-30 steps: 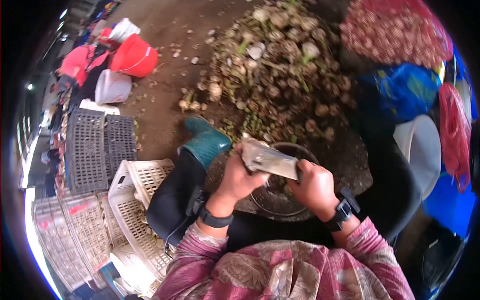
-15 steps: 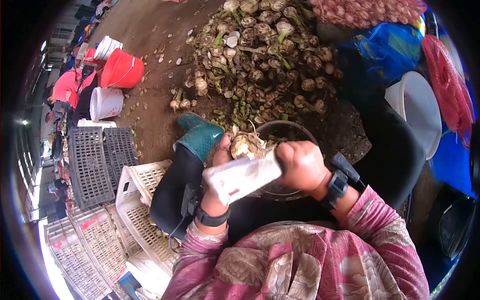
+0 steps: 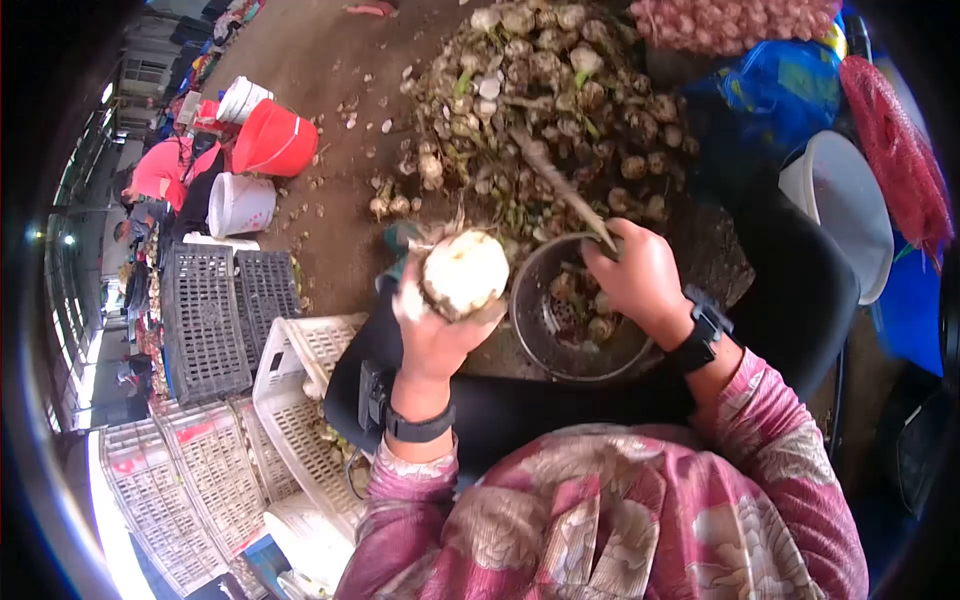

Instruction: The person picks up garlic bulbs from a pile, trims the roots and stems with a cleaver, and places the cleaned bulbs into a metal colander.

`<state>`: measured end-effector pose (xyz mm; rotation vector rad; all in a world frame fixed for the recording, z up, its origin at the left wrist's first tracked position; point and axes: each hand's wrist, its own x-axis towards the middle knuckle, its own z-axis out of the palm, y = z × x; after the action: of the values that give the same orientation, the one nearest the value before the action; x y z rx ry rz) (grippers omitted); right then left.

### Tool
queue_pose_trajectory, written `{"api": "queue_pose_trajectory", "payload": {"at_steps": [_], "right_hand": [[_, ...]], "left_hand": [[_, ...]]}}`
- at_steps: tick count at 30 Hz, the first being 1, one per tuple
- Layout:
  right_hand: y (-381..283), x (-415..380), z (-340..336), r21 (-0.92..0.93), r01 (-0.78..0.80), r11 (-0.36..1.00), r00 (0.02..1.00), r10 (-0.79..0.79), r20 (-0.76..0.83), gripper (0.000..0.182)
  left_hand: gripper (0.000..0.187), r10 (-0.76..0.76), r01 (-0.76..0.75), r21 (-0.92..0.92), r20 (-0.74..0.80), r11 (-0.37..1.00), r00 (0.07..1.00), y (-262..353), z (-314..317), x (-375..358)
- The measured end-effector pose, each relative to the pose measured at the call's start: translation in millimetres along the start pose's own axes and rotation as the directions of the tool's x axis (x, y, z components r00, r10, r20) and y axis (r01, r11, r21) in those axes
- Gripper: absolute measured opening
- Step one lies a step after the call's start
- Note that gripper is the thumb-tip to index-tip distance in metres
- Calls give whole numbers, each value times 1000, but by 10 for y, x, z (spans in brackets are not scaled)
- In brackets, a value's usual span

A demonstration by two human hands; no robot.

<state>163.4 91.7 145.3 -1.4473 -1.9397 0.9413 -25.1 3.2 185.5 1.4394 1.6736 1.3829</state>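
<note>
A round bulb (image 3: 466,272) with a pale, cut face turned up rests in my left hand (image 3: 435,335), whose fingers wrap round it. My right hand (image 3: 640,275) grips a knife (image 3: 565,190), seen edge-on and blurred, its blade pointing up and left over the pile. Between and below my hands stands a round metal bowl (image 3: 582,366) with trimmings and small bulbs inside. Beyond it lies a large heap of soil-covered bulbs (image 3: 545,80) with stems and leaves.
White crates (image 3: 290,400) and dark crates (image 3: 205,320) stand at left, behind them a red bucket (image 3: 270,138) and white buckets (image 3: 240,205). A person in pink (image 3: 165,170) bends at far left. At right are a grey-white tub (image 3: 850,210) and a red net bag (image 3: 895,150).
My right hand has moved away from the bulb with the knife, whose blade now points up and away. My left hand has turned the bulb's pale face up. The bowl shows more fully.
</note>
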Motion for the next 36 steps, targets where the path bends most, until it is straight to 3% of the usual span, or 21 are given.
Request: {"api": "queue_pose_trajectory", "payload": {"at_steps": [3, 5, 6, 9, 10, 12, 13, 14, 15, 16, 17, 18, 19, 21, 23, 25, 27, 30, 33, 34, 36], "right_hand": [[-77, 13, -106, 109, -10, 994, 1000, 9, 7, 22], [-244, -35, -120, 198, 40, 979, 998, -50, 45, 21], [-311, -43, -141, 286, 67, 956, 995, -84, 46, 19], [-457, -28, -233, 363, 168, 916, 977, -205, 66, 17], [-428, -20, -222, 373, 146, 916, 975, -197, 102, 18], [-281, -7, -134, 391, 99, 915, 968, -180, 175, 20], [-61, 15, 22, 140, 65, 988, 970, -96, 222, 25], [304, -47, 205, 34, -48, 998, 943, 34, 331, 28], [551, -82, 300, -84, -146, 986, 895, 168, 414, 31], [536, -147, 262, 64, -161, 985, 944, 135, 300, 34], [365, -84, 166, 10, -128, 992, 984, 126, 126, 33], [184, 13, 17, 121, -153, 981, 985, 141, 102, 31], [73, 140, -121, 234, -180, 955, 983, 168, 69, 29], [47, 293, -304, 362, -174, 916, 984, 180, 17, 25], [-44, 276, -500, 564, -262, 783, 957, 285, 49, 20], [-61, 179, -614, 635, -273, 722, 954, 287, 84, 15], [11, 123, -566, 729, -264, 631, 956, 270, 113, 15], [96, 151, -419, 768, -418, 485, 892, 378, 248, 12], [74, 205, -404, 805, -472, 360, 870, 336, 360, 11], [91, 218, -412, 787, -510, 348, 850, 342, 400, 10], [121, 294, -445, 757, -602, 254, 775, 415, 477, 11]], "left_hand": [[63, -14, -51, -352, -178, 935, 984, -80, 78, -26], [61, -227, 100, -571, -154, 815, 962, -111, 16, -74], [57, -254, 74, -583, -234, 809, 939, -51, 69, -62], [57, -263, 37, -712, -210, 701, 942, 33, 129, -112], [60, -245, 43, -688, -199, 725, 949, 38, 134, -123], [63, 26, 99, -899, 121, 426, 992, 11, 15, -18], [64, -19, 5, -892, -5, 452, 1000, 231, 100, 23], [64, -64, -83, -868, -130, 489, 989, 451, 186, 66], [63, -31, -40, -848, -66, 528, 997, 456, 129, 149], [61, 2, -2, -823, -1, 569, 1000, 462, 72, 228], [57, -141, 53, -778, -46, 626, 989, 387, 41, 245], [46, -255, 395, -683, 303, 615, 918, -78, -139, 253], [34, -426, 503, -371, 273, 781, 863, -140, 57, 264], [37, -403, 449, -11, 419, 894, 814, -537, 354, 257], [40, -240, 124, 399, 256, 909, 937, -960, 468, 444], [52, -298, 314, 405, -105, 858, 949, -1346, 429, 752], [45, -286, 306, 464, -114, 831, 951, -1691, 307, 1069], [26, -539, 479, 413, 34, 775, 842, -1906, 458, 1406], [23, -495, 407, 577, -6, 708, 869, -2449, 739, 1693], [34, -456, 394, 506, -1, 767, 890, -2732, 851, 1778], [58, -532, 510, 572, -146, 642, 834, -2461, 1156, 1912]]}}
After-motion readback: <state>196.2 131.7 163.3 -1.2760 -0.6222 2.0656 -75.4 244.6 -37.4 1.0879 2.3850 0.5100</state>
